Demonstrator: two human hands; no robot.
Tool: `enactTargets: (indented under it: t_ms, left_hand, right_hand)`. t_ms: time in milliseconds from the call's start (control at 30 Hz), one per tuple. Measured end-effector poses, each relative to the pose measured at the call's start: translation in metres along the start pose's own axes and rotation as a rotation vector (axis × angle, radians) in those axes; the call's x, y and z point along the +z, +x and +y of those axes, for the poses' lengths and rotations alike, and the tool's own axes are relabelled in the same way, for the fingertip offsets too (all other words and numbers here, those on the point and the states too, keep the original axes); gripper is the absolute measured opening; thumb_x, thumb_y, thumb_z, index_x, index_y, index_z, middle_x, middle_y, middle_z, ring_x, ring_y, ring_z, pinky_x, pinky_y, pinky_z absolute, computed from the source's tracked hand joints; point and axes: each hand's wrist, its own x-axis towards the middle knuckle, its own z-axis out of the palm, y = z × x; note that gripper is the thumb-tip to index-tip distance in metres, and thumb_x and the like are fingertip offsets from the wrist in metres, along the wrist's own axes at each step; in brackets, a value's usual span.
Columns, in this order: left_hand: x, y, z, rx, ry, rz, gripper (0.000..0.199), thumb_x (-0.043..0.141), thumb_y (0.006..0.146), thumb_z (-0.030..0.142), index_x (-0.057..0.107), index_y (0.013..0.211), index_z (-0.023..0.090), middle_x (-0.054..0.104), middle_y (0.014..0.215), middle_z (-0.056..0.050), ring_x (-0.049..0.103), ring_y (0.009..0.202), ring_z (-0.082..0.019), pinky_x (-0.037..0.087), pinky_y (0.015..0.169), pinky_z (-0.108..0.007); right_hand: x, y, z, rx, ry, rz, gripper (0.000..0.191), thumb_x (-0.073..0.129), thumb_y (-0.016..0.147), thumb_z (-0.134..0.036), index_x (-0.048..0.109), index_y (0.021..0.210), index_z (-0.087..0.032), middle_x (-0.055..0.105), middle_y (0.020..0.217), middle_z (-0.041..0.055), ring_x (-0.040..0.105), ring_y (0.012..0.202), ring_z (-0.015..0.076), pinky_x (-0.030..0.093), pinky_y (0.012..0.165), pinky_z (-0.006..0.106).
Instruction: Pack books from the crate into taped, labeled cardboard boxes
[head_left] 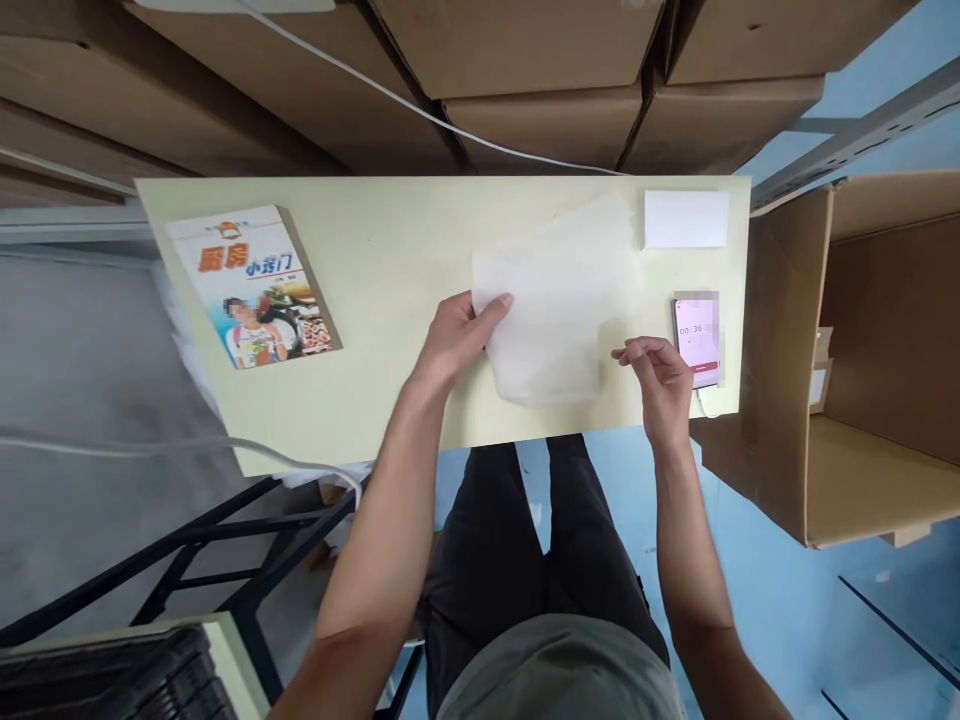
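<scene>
A thin, white, see-through sheet (544, 330), perhaps a flat bag, is over the middle of the pale table. My left hand (466, 335) grips its left edge, with the thumb on top and the fingers underneath. To the right of the sheet, my right hand (658, 375) is apart from it, thumb and fingertips pressed together. Whether anything small is between those fingertips I cannot make out. Just beyond the right hand lies a phone (691, 345) with a lit timer screen, partly covered by that hand.
On the table (390, 300), a thick cookery book (259, 290) lies at the left and a white box (685, 220) at the back right. Cardboard boxes (517, 50) stand behind. An open carton (780, 360) adjoins the right edge. A white cable (285, 455) crosses the left front corner.
</scene>
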Motion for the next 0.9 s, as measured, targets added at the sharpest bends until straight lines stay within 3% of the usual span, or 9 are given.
enactTargets:
  t_ms: [200, 300, 400, 467, 533, 633, 733, 800, 900]
  left_hand:
    - [0.008, 0.008, -0.003, 0.127, 0.13, 0.163, 0.027, 0.093, 0.086, 0.04, 0.074, 0.079, 0.023, 0.069, 0.077, -0.001, 0.071, 0.088, -0.022, 0.062, 0.079, -0.028]
    - [0.014, 0.013, -0.005, 0.141, 0.1, 0.202, 0.027, 0.095, 0.085, 0.035, 0.072, 0.079, 0.022, 0.069, 0.08, -0.002, 0.073, 0.095, -0.024, 0.064, 0.088, -0.031]
    - [0.022, 0.008, 0.001, 0.191, 0.052, 0.244, 0.031, 0.099, 0.083, 0.032, 0.077, 0.102, 0.021, 0.078, 0.106, -0.008, 0.075, 0.121, -0.03, 0.063, 0.107, -0.037]
    - [0.024, -0.007, 0.01, 0.266, 0.019, 0.256, 0.046, 0.1, 0.083, 0.033, 0.077, 0.121, 0.024, 0.076, 0.133, -0.011, 0.067, 0.144, -0.034, 0.058, 0.12, -0.043]
    - [0.021, -0.028, 0.02, 0.312, 0.006, 0.216, 0.05, 0.1, 0.083, 0.036, 0.077, 0.127, 0.027, 0.069, 0.15, -0.011, 0.054, 0.16, -0.038, 0.052, 0.129, -0.05]
    - [0.012, -0.062, 0.027, 0.274, 0.041, 0.065, 0.05, 0.106, 0.076, 0.039, 0.081, 0.118, 0.03, 0.071, 0.151, -0.011, 0.044, 0.169, -0.043, 0.046, 0.134, -0.061]
    - [0.003, -0.086, 0.019, 0.317, 0.142, 0.012, 0.044, 0.11, 0.068, 0.039, 0.084, 0.103, 0.033, 0.076, 0.145, -0.008, 0.048, 0.166, -0.044, 0.043, 0.137, -0.066]
    - [-0.001, -0.092, 0.007, 0.389, 0.18, 0.095, 0.033, 0.107, 0.073, 0.04, 0.084, 0.096, 0.033, 0.079, 0.138, -0.007, 0.059, 0.157, -0.04, 0.046, 0.136, -0.064]
    - [-0.01, -0.088, -0.008, 0.403, 0.061, 0.375, 0.024, 0.097, 0.086, 0.045, 0.083, 0.096, 0.029, 0.082, 0.121, -0.006, 0.075, 0.135, -0.032, 0.057, 0.126, -0.054]
  right_hand:
    - [0.017, -0.006, 0.012, 0.191, -0.13, -0.076, 0.066, 0.089, 0.088, -0.073, 0.074, 0.13, -0.024, 0.085, 0.116, 0.0096, 0.08, 0.099, 0.0247, 0.065, 0.074, 0.036]
    - [0.032, -0.013, 0.017, 0.234, -0.162, -0.102, 0.058, 0.091, 0.085, -0.07, 0.076, 0.116, -0.022, 0.083, 0.096, 0.0052, 0.076, 0.083, 0.0207, 0.062, 0.068, 0.032]
    - [0.046, -0.016, 0.018, 0.234, -0.08, -0.149, 0.046, 0.084, 0.092, -0.068, 0.075, 0.096, -0.023, 0.078, 0.08, 0.0018, 0.073, 0.073, 0.0184, 0.059, 0.062, 0.031]
    - [0.052, -0.016, 0.015, 0.197, -0.042, -0.135, 0.042, 0.082, 0.095, -0.065, 0.075, 0.094, -0.023, 0.079, 0.08, 0.0017, 0.074, 0.073, 0.0181, 0.06, 0.063, 0.031]
    - [0.056, -0.014, 0.009, 0.146, -0.036, -0.087, 0.039, 0.082, 0.095, -0.063, 0.075, 0.095, -0.024, 0.08, 0.084, 0.0022, 0.076, 0.075, 0.0183, 0.062, 0.067, 0.032]
    - [0.063, -0.011, -0.006, 0.079, -0.03, -0.069, 0.037, 0.083, 0.097, -0.062, 0.076, 0.097, -0.025, 0.081, 0.089, 0.0026, 0.078, 0.079, 0.019, 0.064, 0.073, 0.034]
    - [0.075, -0.01, -0.027, 0.012, -0.026, -0.119, 0.035, 0.081, 0.1, -0.061, 0.077, 0.1, -0.027, 0.082, 0.094, 0.0025, 0.079, 0.085, 0.0197, 0.067, 0.079, 0.036]
    - [0.085, -0.009, -0.041, -0.024, -0.039, -0.167, 0.035, 0.077, 0.104, -0.063, 0.078, 0.104, -0.028, 0.082, 0.095, 0.0025, 0.08, 0.089, 0.0204, 0.068, 0.082, 0.037]
    - [0.094, -0.006, -0.053, -0.063, -0.091, -0.215, 0.036, 0.071, 0.108, -0.064, 0.081, 0.112, -0.029, 0.083, 0.098, 0.0031, 0.082, 0.097, 0.0222, 0.07, 0.091, 0.04]
